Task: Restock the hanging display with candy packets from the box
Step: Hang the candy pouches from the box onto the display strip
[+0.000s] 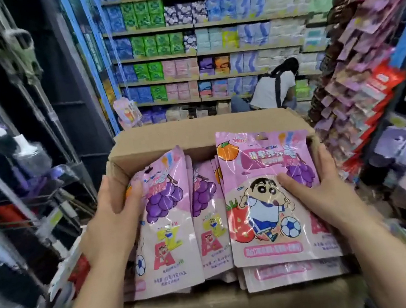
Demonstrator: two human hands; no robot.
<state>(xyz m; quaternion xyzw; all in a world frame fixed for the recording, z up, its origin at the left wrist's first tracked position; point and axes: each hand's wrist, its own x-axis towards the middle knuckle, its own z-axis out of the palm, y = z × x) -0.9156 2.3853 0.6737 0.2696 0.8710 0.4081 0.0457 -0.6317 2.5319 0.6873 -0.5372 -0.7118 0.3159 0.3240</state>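
Bright, even shop light, no hard shadows. Glare streaks on the glossy candy packets [268, 197] between left hand [115, 208] and right hand [313, 185], sharp there. Outward of either hand everything smears and bends, wide-angle. Beyond the hands the shelves [208, 48] go soft.

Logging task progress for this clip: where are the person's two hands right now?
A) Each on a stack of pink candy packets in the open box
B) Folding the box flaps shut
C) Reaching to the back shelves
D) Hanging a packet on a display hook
A: the left hand grips the left stack and the right hand grips the right stack, both stacks in the open cardboard box.
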